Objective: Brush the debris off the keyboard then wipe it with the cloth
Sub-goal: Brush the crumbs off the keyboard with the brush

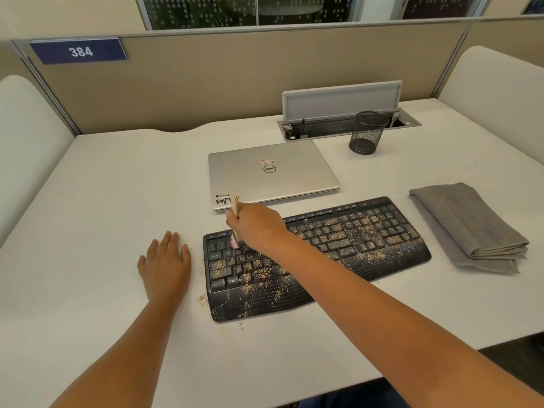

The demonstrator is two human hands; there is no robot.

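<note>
right grip (253, 228) around brush (235, 208) over keyboard (368, 234)

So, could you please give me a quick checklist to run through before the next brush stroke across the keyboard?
1. Brush gripped by right hand: ok.
2. Pink bristles on the keys at the top left corner of the keyboard: ok.
3. Left hand flat on the desk, off the keyboard: ok.
4. Debris cleared from keys and palm rest: not ok, crumbs cover most of it.
5. Grey cloth folded and ready to the right of the keyboard: ok.
6. Laptop closed against stray crumbs: ok.
</note>
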